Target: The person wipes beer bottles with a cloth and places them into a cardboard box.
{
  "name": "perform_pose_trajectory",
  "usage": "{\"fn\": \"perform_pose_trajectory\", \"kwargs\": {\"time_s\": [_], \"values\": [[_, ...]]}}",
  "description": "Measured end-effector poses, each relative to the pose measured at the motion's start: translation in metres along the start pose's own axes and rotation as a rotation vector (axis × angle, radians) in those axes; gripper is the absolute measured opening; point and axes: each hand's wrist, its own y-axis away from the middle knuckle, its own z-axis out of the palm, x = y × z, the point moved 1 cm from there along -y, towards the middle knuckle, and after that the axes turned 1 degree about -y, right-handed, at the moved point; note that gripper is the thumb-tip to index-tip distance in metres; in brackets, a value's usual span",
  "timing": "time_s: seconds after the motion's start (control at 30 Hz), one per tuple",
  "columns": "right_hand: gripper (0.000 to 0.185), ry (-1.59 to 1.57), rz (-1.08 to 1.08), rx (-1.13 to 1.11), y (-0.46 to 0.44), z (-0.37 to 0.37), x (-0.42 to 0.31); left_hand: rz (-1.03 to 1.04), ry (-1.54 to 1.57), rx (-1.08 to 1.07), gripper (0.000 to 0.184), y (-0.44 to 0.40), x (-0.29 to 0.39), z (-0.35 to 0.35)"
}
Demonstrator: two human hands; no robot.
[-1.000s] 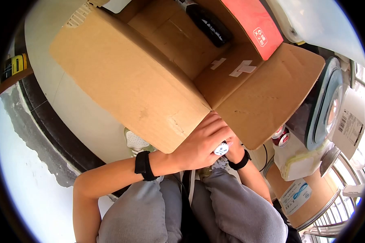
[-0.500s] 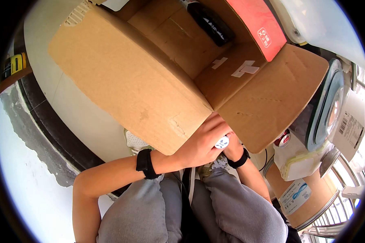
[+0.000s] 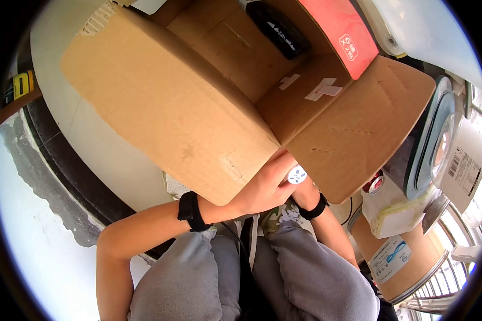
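Note:
An open cardboard box (image 3: 166,101) fills the upper view, its flaps spread towards me. Inside it, near the back, lies a dark bottle (image 3: 277,28) with white lettering. Just below the box's near corner, my left hand (image 3: 265,187) is closed around a round white cap (image 3: 296,174) with dark marks on its top. Whatever is under the cap is hidden by the hand. My right hand (image 3: 306,193) is close behind and to the right, touching or nearly touching the left. Its fingers are covered by the left hand and the flap.
At right, a blue-grey lid (image 3: 431,139), a red can (image 3: 374,183), a clear container with a yellowish rim (image 3: 393,218) and a brown carton (image 3: 412,257) crowd a wire rack (image 3: 439,283). My knees are directly below the hands. A dark ledge (image 3: 53,134) runs along the left.
The white cap has turned and shifted slightly up and right, with my left hand still around it. The box looks almost unmoved.

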Motion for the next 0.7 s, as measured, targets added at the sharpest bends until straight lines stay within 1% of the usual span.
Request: {"fn": "perform_pose_trajectory", "kwargs": {"time_s": [0.13,0.2,0.23,0.3,0.43,0.53,0.6,0.63,0.67,0.7], "values": [[0.044,-0.007,-0.001,0.009,0.001,0.001,0.001,0.01,0.009,0.034,0.037,0.0,0.001,0.0],[0.034,-0.021,0.0,0.062,-0.002,0.002,-0.004,0.025,-0.017,0.031,0.037,0.002,0.0,-0.001],[0.025,-0.034,0.006,0.111,-0.007,0.005,-0.015,0.032,-0.029,0.029,0.037,0.003,-0.001,-0.002],[0.014,-0.068,0.012,0.166,-0.013,0.008,-0.023,0.018,-0.041,0.025,0.037,0.006,0.0,-0.003],[0.007,-0.071,0.002,0.199,-0.019,0.01,-0.03,0.032,-0.066,0.045,0.04,0.009,-0.001,-0.004],[0.011,0.024,-0.004,0.237,-0.023,0.01,-0.025,0.112,-0.182,0.093,0.04,0.011,-0.001,-0.01],[0.017,0.093,0.017,0.292,-0.023,0.009,-0.025,0.037,-0.186,0.034,0.05,0.02,-0.01,-0.012],[0.022,0.126,0.039,0.333,-0.022,0.01,-0.029,-0.001,-0.188,0.004,0.055,0.026,-0.015,-0.013],[0.027,0.158,0.061,0.374,-0.02,0.01,-0.032,-0.02,-0.245,0.03,0.054,0.032,-0.018,-0.014],[0.04,0.204,0.184,0.337,-0.014,0.007,-0.025,-0.039,-0.302,0.056,0.053,0.039,-0.02,-0.014]]}}
